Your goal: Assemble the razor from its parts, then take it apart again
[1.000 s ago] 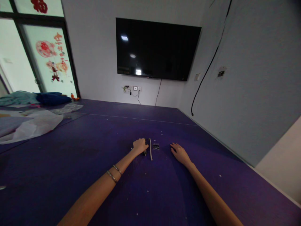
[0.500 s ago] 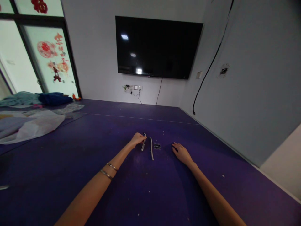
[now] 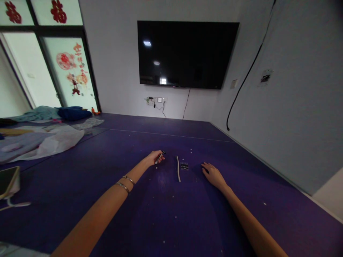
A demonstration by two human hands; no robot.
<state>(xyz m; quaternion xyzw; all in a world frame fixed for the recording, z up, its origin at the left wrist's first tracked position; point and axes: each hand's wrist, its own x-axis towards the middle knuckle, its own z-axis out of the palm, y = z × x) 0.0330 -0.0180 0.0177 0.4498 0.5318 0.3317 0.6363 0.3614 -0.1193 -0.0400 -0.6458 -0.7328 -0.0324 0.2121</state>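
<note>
My left hand (image 3: 154,157) is closed around a razor (image 3: 158,158), a slim pale handle with a dark head at its far end. The fingers cover part of the handle. To the right of that hand, a slim, slightly curved pale stick (image 3: 178,171) with a darker far end lies on the purple surface (image 3: 160,214). Beside the stick is a small clear case (image 3: 184,166) with dark pieces in it, too small to make out. My right hand (image 3: 213,175) rests palm down on the surface, right of the case, fingers stretched and holding nothing.
Crumpled plastic sheeting (image 3: 61,141) and folded cloths (image 3: 73,113) lie at the left. A tablet-like device (image 3: 9,182) with a white cable sits at the left edge. A black cable (image 3: 243,80) hangs along the right wall. A television (image 3: 187,53) is mounted ahead.
My left hand has picked up the razor's handle end, now tilted in the fingers and drawn slightly left. The view has turned a little left; my right hand stays resting in place.
</note>
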